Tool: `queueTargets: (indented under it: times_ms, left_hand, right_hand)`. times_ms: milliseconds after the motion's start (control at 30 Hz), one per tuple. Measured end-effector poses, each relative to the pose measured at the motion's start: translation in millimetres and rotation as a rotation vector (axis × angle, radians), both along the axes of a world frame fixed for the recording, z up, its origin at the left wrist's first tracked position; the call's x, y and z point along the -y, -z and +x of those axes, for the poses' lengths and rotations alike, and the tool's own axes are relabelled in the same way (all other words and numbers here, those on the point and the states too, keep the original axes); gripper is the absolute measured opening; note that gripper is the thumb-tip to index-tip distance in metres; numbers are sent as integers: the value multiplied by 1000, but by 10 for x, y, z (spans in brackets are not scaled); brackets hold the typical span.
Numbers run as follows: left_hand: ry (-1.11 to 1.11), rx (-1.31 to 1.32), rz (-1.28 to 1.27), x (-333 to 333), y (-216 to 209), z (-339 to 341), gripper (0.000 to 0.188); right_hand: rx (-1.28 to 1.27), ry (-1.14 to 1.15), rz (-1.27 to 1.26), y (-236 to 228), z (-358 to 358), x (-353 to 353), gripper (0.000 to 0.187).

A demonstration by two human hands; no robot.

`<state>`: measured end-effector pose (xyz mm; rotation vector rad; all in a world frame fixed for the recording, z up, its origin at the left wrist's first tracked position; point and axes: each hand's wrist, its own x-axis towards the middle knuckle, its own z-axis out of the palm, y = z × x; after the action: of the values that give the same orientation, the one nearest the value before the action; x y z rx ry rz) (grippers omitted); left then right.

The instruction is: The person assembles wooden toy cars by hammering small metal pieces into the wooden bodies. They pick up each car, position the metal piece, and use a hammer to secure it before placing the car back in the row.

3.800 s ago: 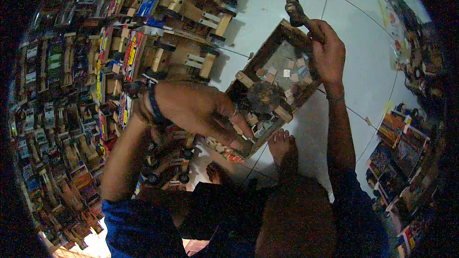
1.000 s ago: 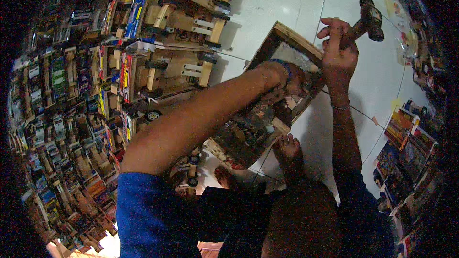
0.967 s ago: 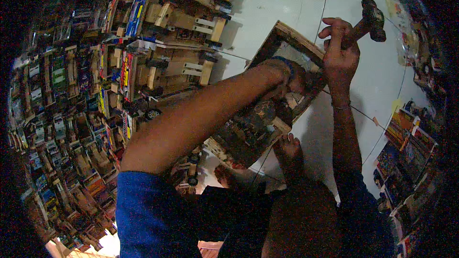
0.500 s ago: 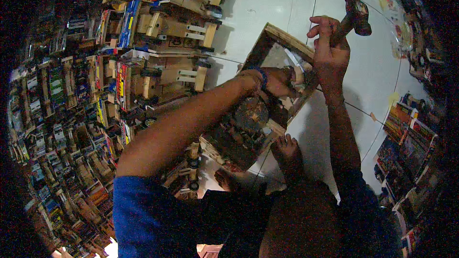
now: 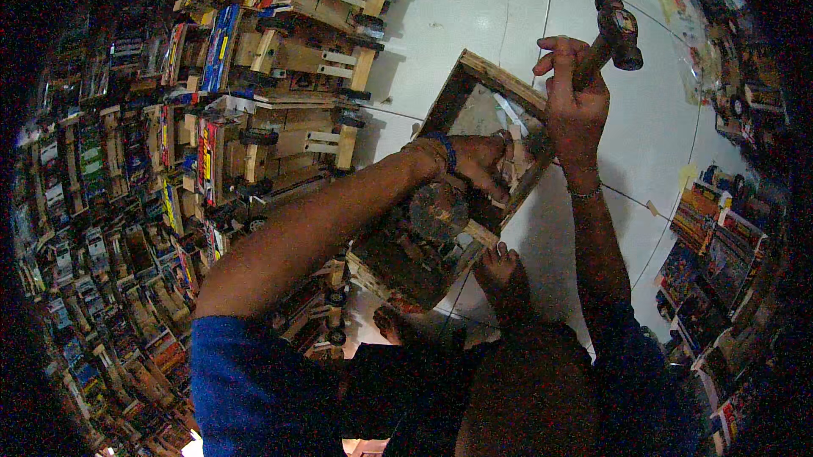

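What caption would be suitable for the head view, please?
Left hand inside a wooden box, right hand holding a hammer, wheeled wooden toys to the left.

Your hammer has a dark, double-faced head and a brown handle; your right hand grips that handle, and the head slants up and to the right. Your wooden box lies aslant on the white tiled floor, open-topped, grimy, divided by a crosspiece. A dark rounded lump sits at the divider. Your left hand reaches into the far compartment, partly hiding small pieces and near a pale strip.
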<state>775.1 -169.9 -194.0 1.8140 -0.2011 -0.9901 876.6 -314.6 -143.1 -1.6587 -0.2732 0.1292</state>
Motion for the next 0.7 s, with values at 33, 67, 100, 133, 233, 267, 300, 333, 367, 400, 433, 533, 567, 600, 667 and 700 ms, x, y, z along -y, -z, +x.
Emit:
queueTargets:
  times_ms: [33,67,100,133,233,267,300,333,367,400,433,533,567,600,667,700]
  left_hand:
    - [16,16,45,18,26,10,84]
    - [37,42,95,43,59,22,85]
    - [59,48,162,76,93,37,86]
    - [105,40,187,108,128,53,85]
    - [193,-60,240,141,185,79,83]
    - [177,-101,217,118,188,61,83]
    - [185,-84,205,112,199,61,82]
    - [194,-67,194,85,203,42,81]
    - [227,7,194,82,220,40,80]
    - [254,93,179,78,239,34,79]
    - [216,24,167,84,264,35,79]
    - [161,-82,116,140,332,64,75]
    - [199,-74,118,152,332,85,73]
    - [212,-75,136,150,313,98,69]
    - [214,-83,186,119,217,137,60]
    - [159,-108,161,87,136,144,54]
  right_hand:
    - [1,0,-4,3,0,6,25]
    - [9,-2,-5,7,-1,14,24]
    - [13,-2,1,13,-4,9,23]
    - [21,-1,10,18,0,-2,23]
    - [-14,-12,66,23,-4,-19,23]
    - [-6,-21,83,22,-10,-25,24]
    - [38,-23,68,21,-4,-30,23]
    - [48,-25,65,21,-1,-32,23]
    - [55,-25,62,18,-4,-27,23]
    - [61,-24,57,19,-6,-24,23]
    - [52,-28,54,21,-6,-19,23]
    - [45,-30,57,38,-8,-15,23]
    - [55,-25,70,46,-7,-25,23]
    - [60,-20,71,53,-4,-36,23]
    - [64,-29,71,58,-2,-35,24]
    - [63,-32,64,57,-1,-32,25]
